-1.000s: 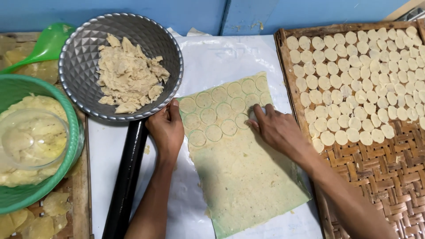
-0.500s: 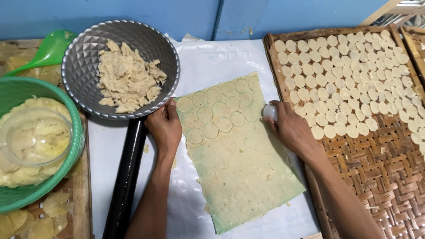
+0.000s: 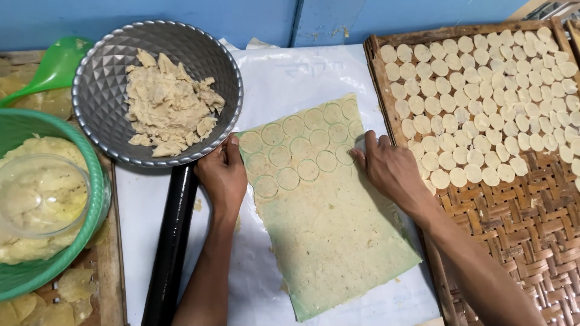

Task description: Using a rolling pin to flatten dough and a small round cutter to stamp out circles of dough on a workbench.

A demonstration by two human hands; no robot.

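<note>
One rolled dough sheet lies mid-frame on white plastic, pale green-yellow, with about fourteen cut circles at its 12 o'clock end. The left hand presses its 9 o'clock edge, fingers flat. The right hand, at 3 o'clock, seems to pinch a disc, though I cannot tell. One black rolling pin lies at 8 o'clock. One woven tray at 2 o'clock carries many discs; one metal bowl of scraps sits at 11 o'clock.

Pretty even, soft daylight here, nothing dim. Shadows are faint, just a thin dark edge under the left hand and right hand. The metal bowl catches small glints off its facets, and the white plastic sheet looks a bit washed out, probably mild glare. Focus is sharp mid-frame, slightly softer and stretched toward the corners
</note>
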